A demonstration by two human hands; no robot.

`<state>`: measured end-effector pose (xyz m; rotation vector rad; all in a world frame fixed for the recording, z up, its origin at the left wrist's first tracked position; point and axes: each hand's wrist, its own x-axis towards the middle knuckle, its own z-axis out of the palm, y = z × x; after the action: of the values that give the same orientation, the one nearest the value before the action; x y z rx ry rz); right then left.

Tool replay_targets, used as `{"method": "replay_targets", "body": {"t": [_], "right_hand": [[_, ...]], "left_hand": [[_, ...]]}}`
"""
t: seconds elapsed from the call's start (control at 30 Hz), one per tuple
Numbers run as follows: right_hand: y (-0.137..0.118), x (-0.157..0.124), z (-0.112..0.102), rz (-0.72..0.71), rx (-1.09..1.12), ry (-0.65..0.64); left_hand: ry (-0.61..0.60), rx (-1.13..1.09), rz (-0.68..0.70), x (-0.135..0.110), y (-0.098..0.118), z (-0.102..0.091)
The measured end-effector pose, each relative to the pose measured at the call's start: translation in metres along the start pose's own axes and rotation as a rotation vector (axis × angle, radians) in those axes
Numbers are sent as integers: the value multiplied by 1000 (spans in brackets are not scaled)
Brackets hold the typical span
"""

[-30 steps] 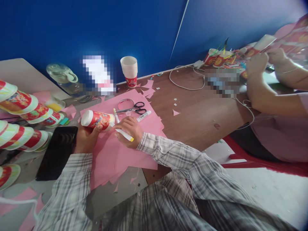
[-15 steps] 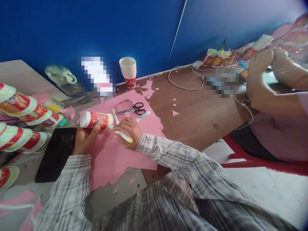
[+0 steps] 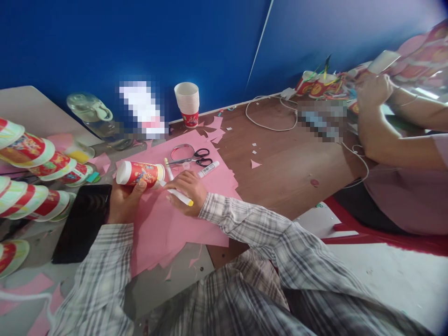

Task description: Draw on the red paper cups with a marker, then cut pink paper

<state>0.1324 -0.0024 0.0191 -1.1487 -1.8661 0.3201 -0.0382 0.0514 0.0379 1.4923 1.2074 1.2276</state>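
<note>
My left hand (image 3: 123, 201) grips a red-and-white printed paper cup (image 3: 140, 173), held on its side over a pink paper sheet (image 3: 168, 219). My right hand (image 3: 188, 190) is closed round a white pen with a yellow end (image 3: 180, 197), its tip at the cup's base. Both hands rest on the pink sheet. Black-handled scissors (image 3: 196, 157), a white marker (image 3: 208, 169) and a ring of tape (image 3: 180, 152) lie just beyond my right hand.
A stack of white cups (image 3: 188, 103) stands by the blue wall. Rows of printed cups (image 3: 31, 168) lie at the left beside a black phone (image 3: 82, 221). A water bottle (image 3: 93, 114) lies behind. Another person's arms (image 3: 388, 135) work at the right, near a white cable (image 3: 269, 116).
Almost nothing has moved on my side; the cup shifted slightly in my left hand. The other person's hands at the right moved a little.
</note>
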Motion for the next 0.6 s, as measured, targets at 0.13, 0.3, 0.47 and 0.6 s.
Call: {"method": "replay_targets", "body": {"t": [0.13, 0.3, 0.47, 0.6], "right_hand": [[1, 0, 1, 18, -6, 5], [2, 1, 0, 11, -4, 43], [3, 2, 1, 66, -7, 43], [2, 0, 2, 26, 3, 1]], "left_hand": [[-1, 17, -22, 0, 2, 0], [1, 30, -22, 1, -5, -2], [-22, 20, -20, 1, -6, -3], [1, 9, -21, 1, -6, -3]]}}
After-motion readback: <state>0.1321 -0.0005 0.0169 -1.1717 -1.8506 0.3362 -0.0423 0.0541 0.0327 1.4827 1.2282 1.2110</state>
